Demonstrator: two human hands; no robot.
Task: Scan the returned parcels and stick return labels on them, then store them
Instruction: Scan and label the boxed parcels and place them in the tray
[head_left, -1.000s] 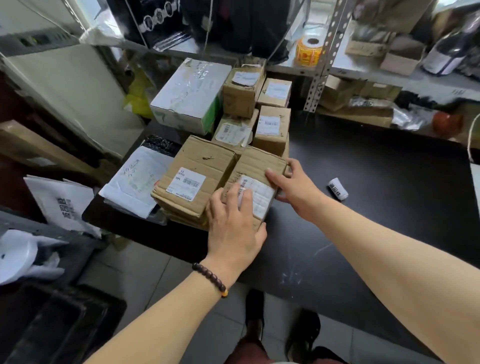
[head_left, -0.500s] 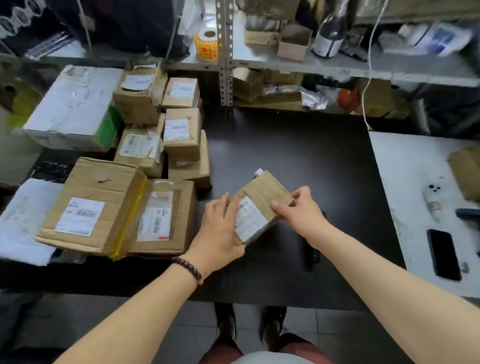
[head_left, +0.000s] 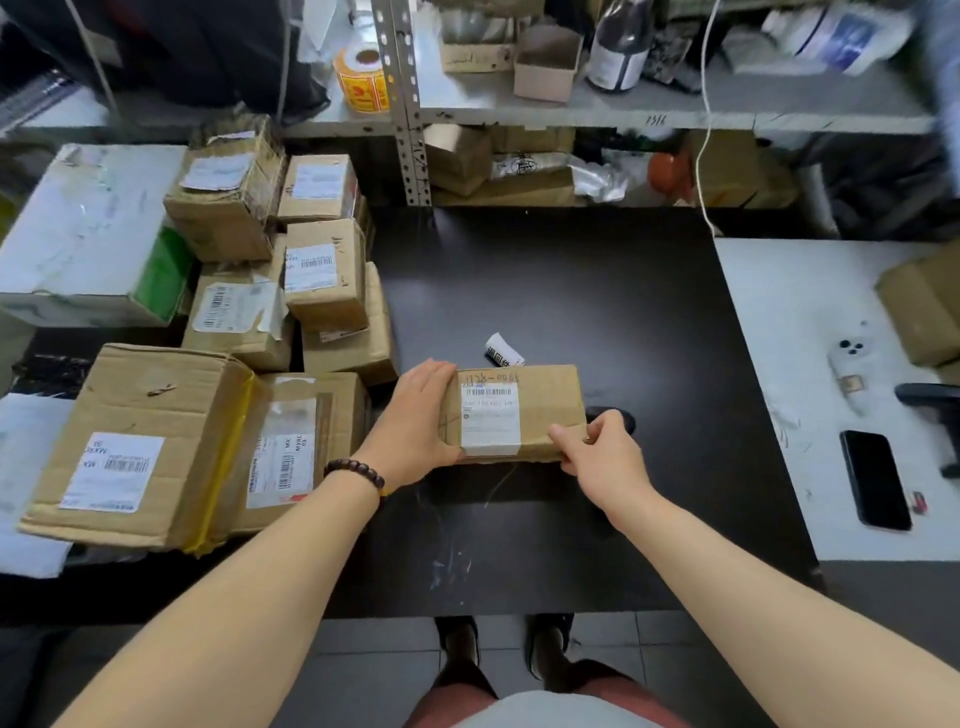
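Fingers (head_left: 569, 434) hold the parcel (head_left: 546, 397), now level (earlier tilted).

Parcel-handling stockroom; taped cardboard parcels (head_left: 324, 275) with barcode labels heaped at left of black worktop (head_left: 571, 291); slotted metal shelving (head_left: 402, 104) behind, cluttered with cartons; roll of orange stickers (head_left: 363, 78) on shelf; small label roll (head_left: 503, 349) on worktop; tiled floor (head_left: 363, 670) below.

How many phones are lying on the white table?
2. A white phone lies camera-side up on the white table; a black phone lies just nearer the person. More could sit past the frame's right edge.
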